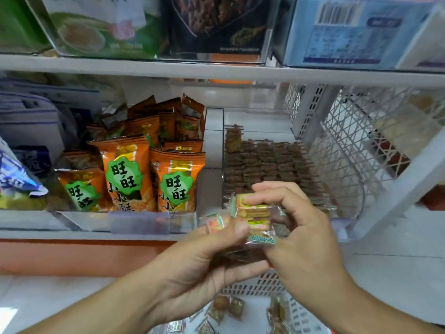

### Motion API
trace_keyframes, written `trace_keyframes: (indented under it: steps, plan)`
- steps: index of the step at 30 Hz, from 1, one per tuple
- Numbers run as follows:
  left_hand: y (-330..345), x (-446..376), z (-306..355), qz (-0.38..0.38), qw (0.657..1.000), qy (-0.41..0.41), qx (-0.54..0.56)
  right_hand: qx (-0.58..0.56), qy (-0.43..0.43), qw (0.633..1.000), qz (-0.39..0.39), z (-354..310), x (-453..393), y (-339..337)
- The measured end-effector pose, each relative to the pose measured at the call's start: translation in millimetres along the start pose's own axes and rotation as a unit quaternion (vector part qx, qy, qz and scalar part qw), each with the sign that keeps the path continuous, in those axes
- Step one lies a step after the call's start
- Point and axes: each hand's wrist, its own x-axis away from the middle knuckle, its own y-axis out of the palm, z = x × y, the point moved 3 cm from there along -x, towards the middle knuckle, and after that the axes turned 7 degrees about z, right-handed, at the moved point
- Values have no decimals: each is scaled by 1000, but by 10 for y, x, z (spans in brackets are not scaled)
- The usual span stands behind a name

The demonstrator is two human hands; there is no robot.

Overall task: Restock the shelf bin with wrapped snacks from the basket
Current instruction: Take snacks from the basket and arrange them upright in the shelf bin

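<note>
Both hands meet in front of the shelf, holding a small stack of clear-wrapped snacks (255,218) with yellow, pink and green printing. My left hand (204,259) cups the stack from below with its thumb on top. My right hand (301,227) pinches the top wrapped snack between thumb and fingers. Just behind them is the clear shelf bin (346,206), with neat rows of brown wrapped snacks (267,162) inside. Below my hands stands the white perforated basket (260,285) with several loose wrapped snacks (226,307) on its bottom.
Left of the bin, another clear bin holds orange snack bags (178,179) with green labels. Blue-white packets (16,174) lie at the far left. A white wire mesh rack (361,131) stands at the right. The upper shelf (216,71) carries boxed goods.
</note>
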Motion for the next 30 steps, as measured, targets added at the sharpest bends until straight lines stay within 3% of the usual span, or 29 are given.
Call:
trace_keyframes:
  steps: [7,11,19,26,30]
  plan:
    - [-84,8,62,62,996,43,-37,74,-26,990,-120,-54,-13,-17]
    - [-151,9,87,103,992,63,-46,-1,41,976,-213,-51,-50,-86]
    - [-194,-2,63,123,986,85,-72,24,57,992,-107,54,-46,-119]
    - [-209,-30,80,121,989,89,-15,11,102,989,-105,66,-100,-191]
    - [-187,-30,71,115,989,81,33,-25,174,981,-88,137,-136,-217]
